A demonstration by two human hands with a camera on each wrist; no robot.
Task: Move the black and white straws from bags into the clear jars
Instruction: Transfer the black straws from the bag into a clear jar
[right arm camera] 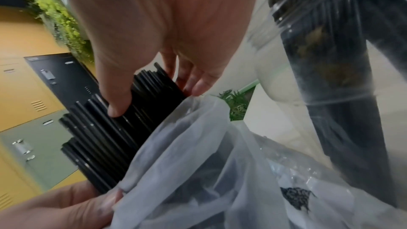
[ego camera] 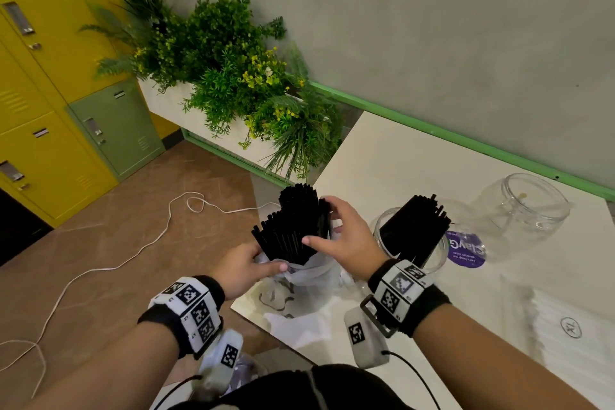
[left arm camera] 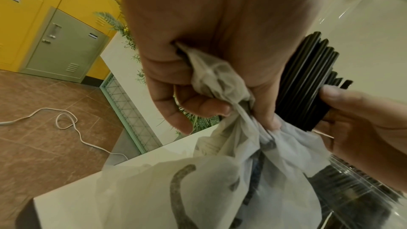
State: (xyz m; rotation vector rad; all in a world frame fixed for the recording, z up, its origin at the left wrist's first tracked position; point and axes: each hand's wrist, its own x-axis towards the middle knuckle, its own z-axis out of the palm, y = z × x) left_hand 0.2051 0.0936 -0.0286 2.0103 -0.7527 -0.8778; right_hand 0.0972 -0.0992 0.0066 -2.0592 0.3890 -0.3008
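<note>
- Yellow lockers (ego camera: 50,83) and a bushy planter (ego camera: 226,76) sit off the far left, and everything's happening at the near-left corner of a white table (ego camera: 416,170).
- Main thing: a fat bundle of black straws (ego camera: 293,230) poking up out of a thin white bag (ego camera: 299,280), right at that corner.
- Right hand (ego camera: 342,240) is wrapped round the bundle just above the bag's mouth, thumb on the near side and fingers (right arm camera: 198,83) curled round the far side.
- Left hand (ego camera: 243,266) has the bag's neck bunched and pinched tight, just below the straws.
- Looks like the pull-out step to me: bag held down, straws coming up.
- Just to the right, a clear jar (ego camera: 409,243) already has black straws in it; an empty jar (ego camera: 529,206) lies tipped further right.
- Next move probably needs a firm squeeze so none slip, then a short swing right into the jar.
- No white straws I can pick out for sure.
</note>
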